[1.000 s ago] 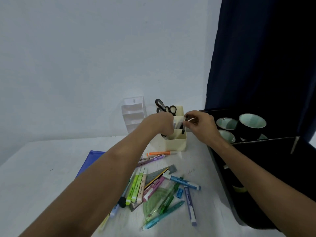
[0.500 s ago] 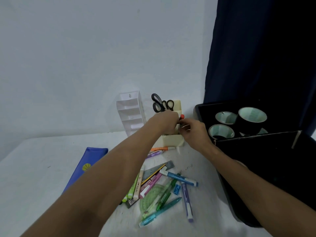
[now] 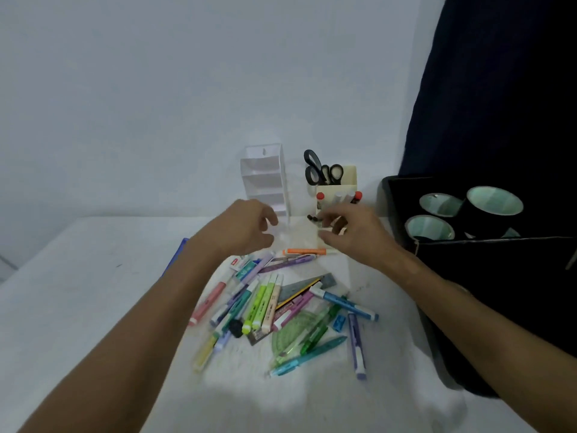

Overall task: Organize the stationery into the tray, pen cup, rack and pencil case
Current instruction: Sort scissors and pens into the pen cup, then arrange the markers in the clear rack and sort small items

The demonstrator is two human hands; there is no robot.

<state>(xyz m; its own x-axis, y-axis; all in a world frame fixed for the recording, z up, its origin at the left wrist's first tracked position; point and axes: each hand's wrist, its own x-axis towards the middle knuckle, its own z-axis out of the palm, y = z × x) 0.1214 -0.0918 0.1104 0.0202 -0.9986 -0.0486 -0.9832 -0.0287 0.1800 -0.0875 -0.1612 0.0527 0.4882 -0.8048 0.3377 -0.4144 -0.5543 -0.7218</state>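
A cream pen cup (image 3: 349, 178) stands at the back of the white table with black scissors (image 3: 315, 168) and several pens in it. Left of it stands a clear tiered rack (image 3: 265, 179). My left hand (image 3: 249, 228) hovers in front of the rack with loosely curled fingers, holding nothing. My right hand (image 3: 349, 231) hovers in front of the cup, fingers spread and empty. Below both hands lies a pile of markers and highlighters (image 3: 265, 301), an orange marker (image 3: 304, 251), a green protractor (image 3: 295, 335) and a grey ruler (image 3: 307, 287). My left forearm hides all but an edge of the blue pencil case (image 3: 178, 253).
A black tray (image 3: 390, 198) at the right holds three tape rolls (image 3: 493, 201). A dark curtain hangs behind it. A blue marker (image 3: 345, 303), a purple one (image 3: 356, 345) and a small blue sharpener (image 3: 338, 322) lie near the tray's edge.
Both hands have drawn back from the pen cup toward me and hold nothing now. The pens they were handling stand in the cup.
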